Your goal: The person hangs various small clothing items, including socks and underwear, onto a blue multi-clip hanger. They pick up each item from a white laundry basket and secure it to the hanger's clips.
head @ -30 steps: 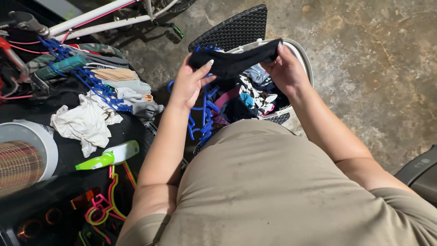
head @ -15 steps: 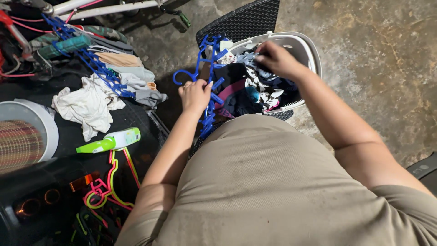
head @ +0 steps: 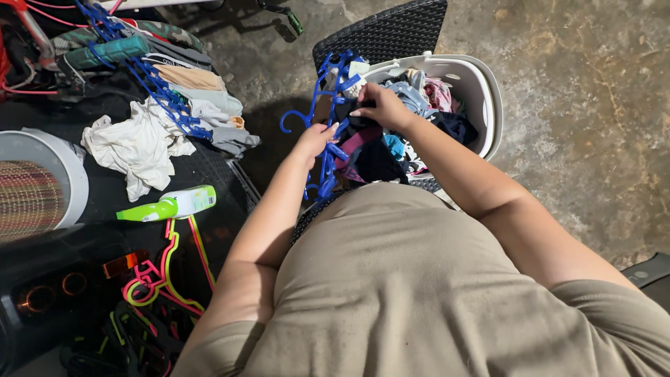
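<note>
My left hand (head: pixel 315 139) is closed around the lower part of a blue clip hanger (head: pixel 328 84) that stands upright at the left side of a white laundry basket (head: pixel 490 98). My right hand (head: pixel 382 106) reaches across the basket to the hanger. Its fingers curl down onto a dark garment (head: pixel 363 129) right beside the clips. The basket holds a heap of mixed clothes (head: pixel 426 98), pink, blue, dark and patterned. It rests on a black woven chair (head: pixel 391 31) in front of my body.
A black table at the left carries a crumpled white cloth (head: pixel 132 150), a second blue clip hanger with clothes (head: pixel 164 94), a green and white spray bottle (head: pixel 171 206), pink and yellow hangers (head: pixel 164 269) and a round white appliance (head: pixel 42 192). Concrete floor (head: pixel 593 105) lies at the right.
Both hands held a black garment stretched above the basket. The left hand then dropped to the blue hanger, and the right hand went into the basket and moved left to the hanger.
</note>
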